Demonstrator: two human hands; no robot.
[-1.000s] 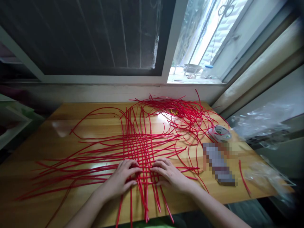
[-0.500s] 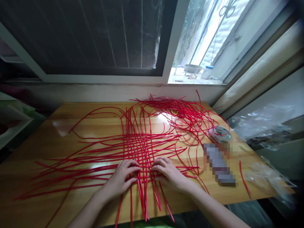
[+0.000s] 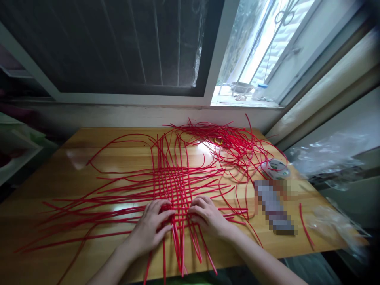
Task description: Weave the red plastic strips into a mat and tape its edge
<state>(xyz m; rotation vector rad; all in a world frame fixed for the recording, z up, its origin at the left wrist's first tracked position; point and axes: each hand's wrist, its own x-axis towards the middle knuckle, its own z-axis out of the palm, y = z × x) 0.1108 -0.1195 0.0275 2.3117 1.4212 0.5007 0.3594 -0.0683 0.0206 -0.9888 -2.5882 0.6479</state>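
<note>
A loose grid of woven red plastic strands (image 3: 175, 184) lies on the wooden table in front of me, its long ends fanning left, right, back and toward me. At the grid's near left edge my left hand (image 3: 154, 221) has its fingers and thumb closed around the crosswise strands. My right hand (image 3: 206, 215) curls over the strands at the near right edge, its thumb mostly hidden beneath the fingers. A narrow band of lengthwise strands shows between the two hands. Several strand ends (image 3: 181, 253) reach past my hands toward the table's front edge.
A tangled heap of loose red strands (image 3: 225, 136) lies at the back right, with a small yellow ring (image 3: 218, 141) in it. Beside it sits a roll of tape (image 3: 276, 169). A blurred-out object (image 3: 274, 208) and clear plastic wrap (image 3: 332, 225) are on the right. A window stands behind the table (image 3: 59, 174).
Both hands stay at the grid's near edge, with only slight finger shifts. The strand ends on the left have swung a little. The view has tilted very slightly.
</note>
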